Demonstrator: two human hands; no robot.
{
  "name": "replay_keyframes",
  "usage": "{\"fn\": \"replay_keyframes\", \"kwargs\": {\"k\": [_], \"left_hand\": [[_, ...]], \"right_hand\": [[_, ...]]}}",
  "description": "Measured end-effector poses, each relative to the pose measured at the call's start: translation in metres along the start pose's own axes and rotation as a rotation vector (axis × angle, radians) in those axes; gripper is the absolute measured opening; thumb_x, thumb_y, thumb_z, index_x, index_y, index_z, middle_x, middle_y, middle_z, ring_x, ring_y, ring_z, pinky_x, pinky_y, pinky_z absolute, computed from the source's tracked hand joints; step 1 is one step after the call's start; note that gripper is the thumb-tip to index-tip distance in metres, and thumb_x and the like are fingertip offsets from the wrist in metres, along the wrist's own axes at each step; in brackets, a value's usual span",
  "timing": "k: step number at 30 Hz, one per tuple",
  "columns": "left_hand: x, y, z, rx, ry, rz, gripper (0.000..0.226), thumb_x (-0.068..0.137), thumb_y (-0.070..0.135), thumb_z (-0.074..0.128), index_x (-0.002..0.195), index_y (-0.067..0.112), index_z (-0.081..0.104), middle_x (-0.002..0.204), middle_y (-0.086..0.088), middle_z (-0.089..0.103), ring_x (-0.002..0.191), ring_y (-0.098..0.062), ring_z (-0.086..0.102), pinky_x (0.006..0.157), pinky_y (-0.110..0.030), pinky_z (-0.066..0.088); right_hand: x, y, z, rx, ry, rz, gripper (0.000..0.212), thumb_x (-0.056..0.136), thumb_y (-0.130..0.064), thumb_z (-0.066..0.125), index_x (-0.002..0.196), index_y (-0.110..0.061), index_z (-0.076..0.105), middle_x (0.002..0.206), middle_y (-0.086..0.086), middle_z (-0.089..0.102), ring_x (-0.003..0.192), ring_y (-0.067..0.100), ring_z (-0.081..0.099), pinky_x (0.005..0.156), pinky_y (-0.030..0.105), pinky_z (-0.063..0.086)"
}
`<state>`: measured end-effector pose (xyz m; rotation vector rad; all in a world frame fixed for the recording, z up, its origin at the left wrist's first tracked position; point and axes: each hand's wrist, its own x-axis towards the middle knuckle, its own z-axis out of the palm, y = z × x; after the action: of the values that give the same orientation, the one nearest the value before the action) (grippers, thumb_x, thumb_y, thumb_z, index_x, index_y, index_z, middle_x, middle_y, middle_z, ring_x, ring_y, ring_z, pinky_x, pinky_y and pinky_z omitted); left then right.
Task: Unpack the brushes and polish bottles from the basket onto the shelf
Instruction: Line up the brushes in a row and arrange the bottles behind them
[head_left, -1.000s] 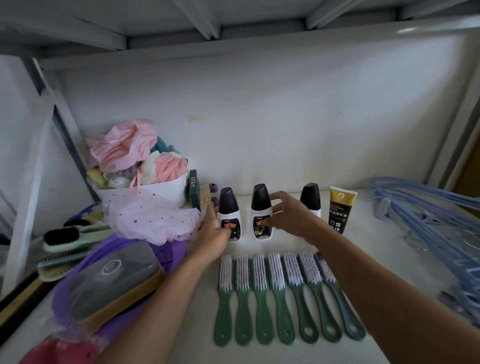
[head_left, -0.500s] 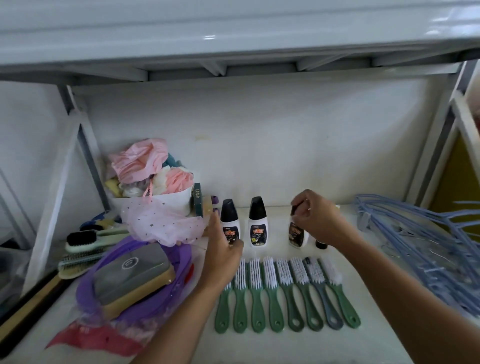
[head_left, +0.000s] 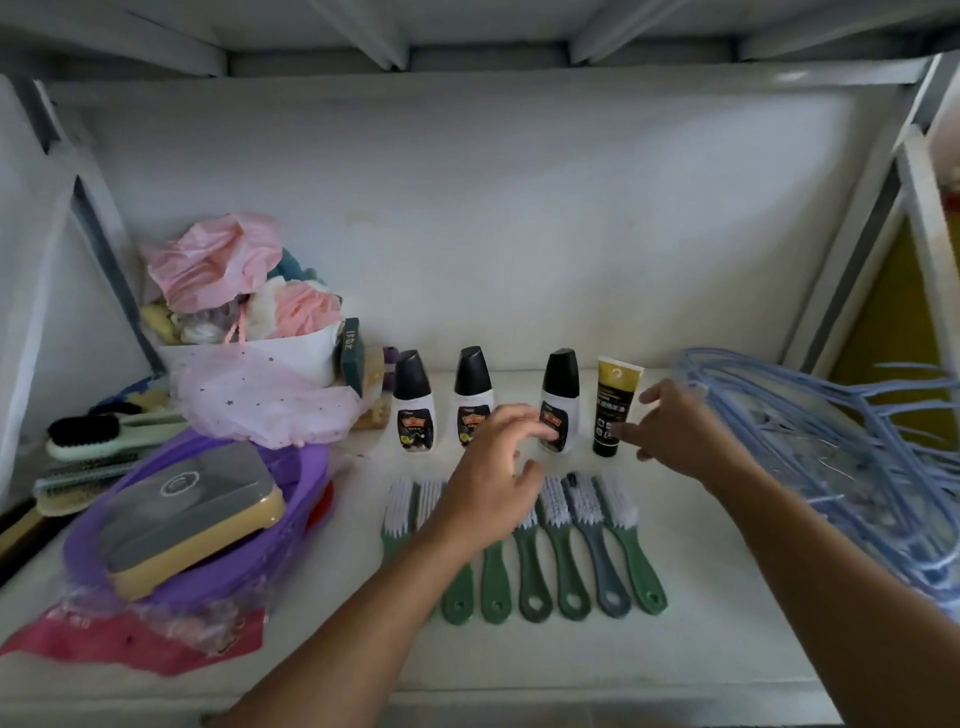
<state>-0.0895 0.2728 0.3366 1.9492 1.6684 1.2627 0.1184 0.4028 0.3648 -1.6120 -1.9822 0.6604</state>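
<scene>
Three white polish bottles with black caps (head_left: 413, 402) (head_left: 474, 400) (head_left: 559, 402) stand in a row on the white shelf (head_left: 727, 597), with a black and gold tube (head_left: 613, 410) upright at their right. Several green-handled brushes (head_left: 571, 551) lie side by side in front of them. My left hand (head_left: 493, 483) hovers over the brush heads, fingers loosely spread, holding nothing. My right hand (head_left: 670, 431) is just right of the tube, fingers relaxed and empty. The purple basket (head_left: 218, 577) sits at the left with a grey and tan box in it.
A white bin (head_left: 260, 348) of pink and white fabric stands at the back left. Larger brushes (head_left: 98, 441) lie at the far left. A pile of blue hangers (head_left: 831, 457) fills the right side. A red plastic bag (head_left: 130, 644) lies under the basket.
My right hand has let go of the third bottle, which now stands upright, and moved right past the tube. My left hand has left the first bottle and shifted right over the brushes.
</scene>
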Motion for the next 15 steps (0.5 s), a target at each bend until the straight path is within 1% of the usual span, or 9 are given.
{"fn": "replay_keyframes", "kwargs": {"k": [2, 3, 5, 7, 8, 10, 12, 14, 15], "left_hand": [[0.010, -0.001, 0.011, -0.004, -0.167, -0.082, 0.041, 0.090, 0.022, 0.052, 0.130, 0.025, 0.060, 0.142, 0.013, 0.041, 0.136, -0.001, 0.036, 0.116, -0.035, 0.034], [0.015, 0.000, 0.015, 0.008, -0.210, -0.109, 0.043, 0.092, 0.024, 0.051, 0.135, 0.023, 0.057, 0.141, 0.012, 0.041, 0.135, -0.002, 0.037, 0.116, -0.036, 0.035], [0.025, 0.001, 0.023, 0.026, -0.252, -0.156, 0.046, 0.096, 0.023, 0.049, 0.141, 0.021, 0.053, 0.140, 0.008, 0.046, 0.132, -0.005, 0.043, 0.114, -0.034, 0.037], [0.033, 0.003, 0.028, 0.020, -0.268, -0.202, 0.046, 0.097, 0.018, 0.046, 0.143, 0.019, 0.053, 0.144, 0.002, 0.050, 0.130, -0.010, 0.048, 0.108, -0.026, 0.037], [0.036, 0.003, 0.030, 0.013, -0.265, -0.223, 0.046, 0.097, 0.016, 0.046, 0.143, 0.017, 0.053, 0.145, -0.001, 0.051, 0.130, -0.012, 0.050, 0.102, -0.023, 0.037], [0.041, 0.004, 0.034, -0.010, -0.261, -0.268, 0.047, 0.096, 0.015, 0.045, 0.143, 0.016, 0.054, 0.145, -0.003, 0.053, 0.128, -0.014, 0.052, 0.093, -0.021, 0.037], [0.044, 0.003, 0.037, -0.036, -0.289, -0.313, 0.050, 0.095, 0.016, 0.046, 0.145, 0.017, 0.052, 0.147, -0.002, 0.053, 0.130, -0.016, 0.052, 0.092, -0.022, 0.036], [0.047, 0.002, 0.037, -0.045, -0.316, -0.341, 0.052, 0.093, 0.016, 0.046, 0.145, 0.018, 0.053, 0.146, -0.001, 0.055, 0.130, -0.016, 0.051, 0.091, -0.021, 0.036], [0.049, 0.001, 0.037, -0.051, -0.315, -0.348, 0.052, 0.091, 0.016, 0.046, 0.142, 0.019, 0.056, 0.142, 0.000, 0.058, 0.126, -0.014, 0.054, 0.086, -0.018, 0.037]], "right_hand": [[0.006, 0.006, 0.008, 0.067, -0.035, 0.002, 0.053, 0.079, -0.041, 0.081, 0.114, -0.022, 0.046, 0.090, -0.003, 0.067, 0.062, 0.009, 0.071, 0.054, 0.027, 0.049], [0.009, 0.008, 0.011, 0.102, -0.050, -0.001, 0.052, 0.079, -0.037, 0.081, 0.116, -0.020, 0.048, 0.092, -0.003, 0.067, 0.063, 0.011, 0.072, 0.056, 0.028, 0.051], [0.016, 0.013, 0.019, 0.141, -0.076, -0.014, 0.043, 0.080, -0.029, 0.081, 0.114, -0.016, 0.057, 0.096, 0.000, 0.071, 0.066, 0.016, 0.073, 0.068, 0.033, 0.057], [0.022, 0.016, 0.027, 0.126, -0.073, -0.041, 0.033, 0.080, -0.024, 0.081, 0.108, -0.017, 0.065, 0.097, 0.000, 0.073, 0.066, 0.016, 0.073, 0.070, 0.032, 0.058], [0.024, 0.018, 0.030, 0.099, -0.056, -0.059, 0.031, 0.079, -0.024, 0.082, 0.105, -0.018, 0.067, 0.096, -0.002, 0.073, 0.068, 0.015, 0.071, 0.067, 0.030, 0.056], [0.029, 0.019, 0.035, 0.019, 0.000, -0.083, 0.033, 0.076, -0.029, 0.083, 0.104, -0.021, 0.068, 0.091, -0.005, 0.071, 0.072, 0.010, 0.063, 0.059, 0.022, 0.045], [0.032, 0.021, 0.040, -0.014, 0.053, -0.093, 0.039, 0.073, -0.034, 0.084, 0.104, -0.022, 0.064, 0.086, -0.007, 0.066, 0.070, 0.006, 0.056, 0.054, 0.017, 0.035], [0.034, 0.023, 0.045, -0.010, 0.083, -0.101, 0.045, 0.071, -0.036, 0.085, 0.105, -0.023, 0.059, 0.084, -0.009, 0.061, 0.067, 0.000, 0.051, 0.052, 0.015, 0.031], [0.036, 0.024, 0.046, -0.003, 0.089, -0.103, 0.047, 0.071, -0.035, 0.085, 0.107, -0.023, 0.058, 0.085, -0.009, 0.061, 0.067, 0.001, 0.051, 0.052, 0.015, 0.031]]}}
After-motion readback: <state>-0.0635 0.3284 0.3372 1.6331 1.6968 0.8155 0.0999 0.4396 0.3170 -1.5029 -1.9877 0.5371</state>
